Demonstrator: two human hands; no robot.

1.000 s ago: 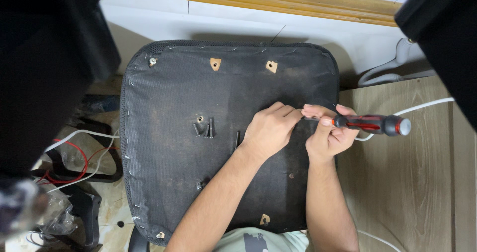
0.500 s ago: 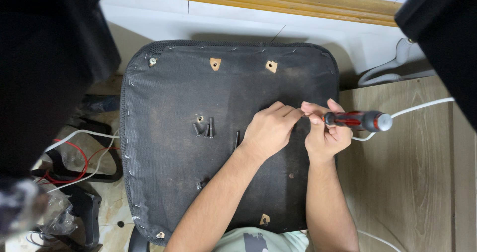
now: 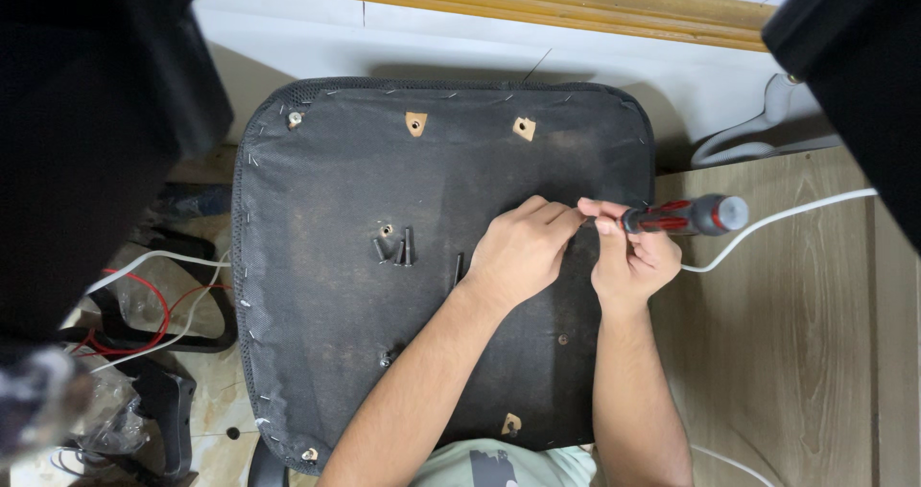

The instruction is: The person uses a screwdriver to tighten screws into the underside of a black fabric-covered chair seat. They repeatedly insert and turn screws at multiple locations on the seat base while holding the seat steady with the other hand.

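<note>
The right hand [image 3: 631, 257] is curled closed round the front of a red-and-black screwdriver [image 3: 683, 215], which lies level with its butt pointing right, and the left hand [image 3: 523, 247] meets it with fingers pinched together at the tip, where the blade is hidden between the fingertips. Both hands work over the right part of an upturned black seat [image 3: 326, 257]. A few dark screws [image 3: 398, 250] lie loose near its middle, and a white cable [image 3: 787, 216] crosses the wooden board [image 3: 815, 353] at right.

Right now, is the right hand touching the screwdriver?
Touching. The head view shows the right hand wrapped around the red and black screwdriver handle.
</note>
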